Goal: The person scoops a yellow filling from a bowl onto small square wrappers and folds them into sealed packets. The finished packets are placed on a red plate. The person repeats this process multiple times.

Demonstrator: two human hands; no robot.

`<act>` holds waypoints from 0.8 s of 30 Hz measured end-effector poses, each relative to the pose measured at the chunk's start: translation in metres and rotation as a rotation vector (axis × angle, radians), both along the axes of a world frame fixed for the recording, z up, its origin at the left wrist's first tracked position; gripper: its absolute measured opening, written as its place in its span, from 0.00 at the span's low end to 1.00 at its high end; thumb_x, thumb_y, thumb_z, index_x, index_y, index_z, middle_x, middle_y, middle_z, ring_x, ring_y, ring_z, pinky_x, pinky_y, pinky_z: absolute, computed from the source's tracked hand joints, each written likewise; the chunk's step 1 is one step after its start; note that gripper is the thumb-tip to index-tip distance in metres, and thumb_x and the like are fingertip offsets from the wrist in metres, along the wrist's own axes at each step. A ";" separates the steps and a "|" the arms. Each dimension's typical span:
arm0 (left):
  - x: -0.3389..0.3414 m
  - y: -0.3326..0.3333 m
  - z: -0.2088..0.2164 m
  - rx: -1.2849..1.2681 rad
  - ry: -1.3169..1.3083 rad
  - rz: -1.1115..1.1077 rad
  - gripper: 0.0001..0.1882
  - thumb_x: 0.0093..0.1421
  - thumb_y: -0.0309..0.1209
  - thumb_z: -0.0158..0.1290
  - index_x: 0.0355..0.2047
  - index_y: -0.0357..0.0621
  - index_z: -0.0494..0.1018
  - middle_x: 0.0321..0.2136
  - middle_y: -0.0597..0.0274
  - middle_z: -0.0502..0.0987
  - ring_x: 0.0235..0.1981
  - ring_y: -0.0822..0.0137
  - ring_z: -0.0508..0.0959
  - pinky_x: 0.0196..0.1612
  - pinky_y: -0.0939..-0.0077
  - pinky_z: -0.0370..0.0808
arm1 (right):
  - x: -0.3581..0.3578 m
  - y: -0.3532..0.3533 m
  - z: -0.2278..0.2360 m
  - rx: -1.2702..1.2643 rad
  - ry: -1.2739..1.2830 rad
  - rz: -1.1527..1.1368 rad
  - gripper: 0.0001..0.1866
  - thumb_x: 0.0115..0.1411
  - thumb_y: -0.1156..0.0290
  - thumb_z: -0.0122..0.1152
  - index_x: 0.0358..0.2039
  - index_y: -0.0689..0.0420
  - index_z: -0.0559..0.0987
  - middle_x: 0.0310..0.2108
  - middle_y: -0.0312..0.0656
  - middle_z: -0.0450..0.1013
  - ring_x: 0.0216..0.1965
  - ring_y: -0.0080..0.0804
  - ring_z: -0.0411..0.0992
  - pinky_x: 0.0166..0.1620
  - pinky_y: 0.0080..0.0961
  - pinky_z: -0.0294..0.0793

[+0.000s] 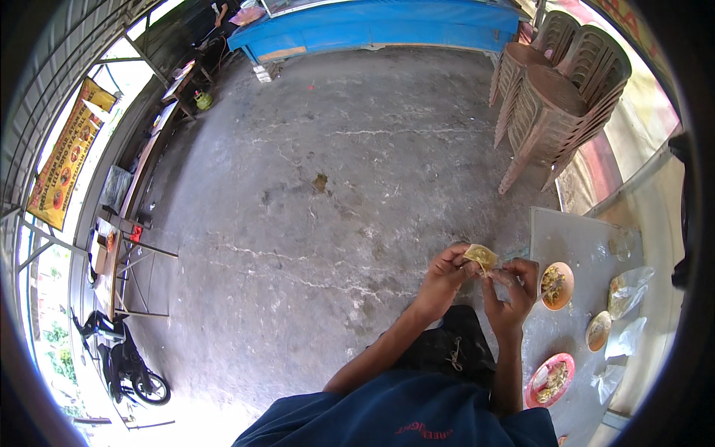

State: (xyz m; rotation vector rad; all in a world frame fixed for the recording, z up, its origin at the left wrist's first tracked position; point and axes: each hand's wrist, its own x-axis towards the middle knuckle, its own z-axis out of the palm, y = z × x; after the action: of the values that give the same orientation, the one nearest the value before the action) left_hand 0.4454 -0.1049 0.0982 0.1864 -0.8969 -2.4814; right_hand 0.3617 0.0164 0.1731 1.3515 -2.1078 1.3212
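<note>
In front of my body, at the near right, I hold a small pale-yellow folded wrapper (pixel 481 256) in a half-moon shape. My left hand (pixel 445 277) pinches it from the left side, fingers closed. The fingers of my right hand (pixel 514 289) are drawn together at its lower right edge and appear to pinch it there. Right beside my right hand, an orange-pink bowl (pixel 570 286) of chopped yellowish filling stands on a grey table (pixel 551 231). Nearer to me on that table is a pink plate (pixel 529 392) with several pale pieces.
A small bowl (pixel 598 331) and clear plastic bags (pixel 631 293) lie farther right on the table. Stacked brown plastic chairs (pixel 547 97) stand behind it. A blue-covered counter (pixel 380 30) is at the far end; benches (pixel 149 156) and a motorbike (pixel 126 365) line the left.
</note>
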 end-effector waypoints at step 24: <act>-0.268 0.157 -0.011 -0.234 -0.095 -0.848 0.16 0.66 0.20 0.56 0.54 0.37 0.72 0.47 0.57 0.80 0.49 0.66 0.79 0.52 0.68 0.77 | -0.138 0.179 -0.044 -0.394 -0.490 -0.875 0.20 0.58 0.81 0.69 0.50 0.62 0.73 0.39 0.48 0.80 0.39 0.36 0.83 0.42 0.29 0.83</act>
State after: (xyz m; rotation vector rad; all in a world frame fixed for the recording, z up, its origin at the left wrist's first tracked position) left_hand 0.1779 0.0523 0.0871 -0.2070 -1.5398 -3.0919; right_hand 0.2238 0.1954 0.1291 -0.1046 -2.1261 1.5846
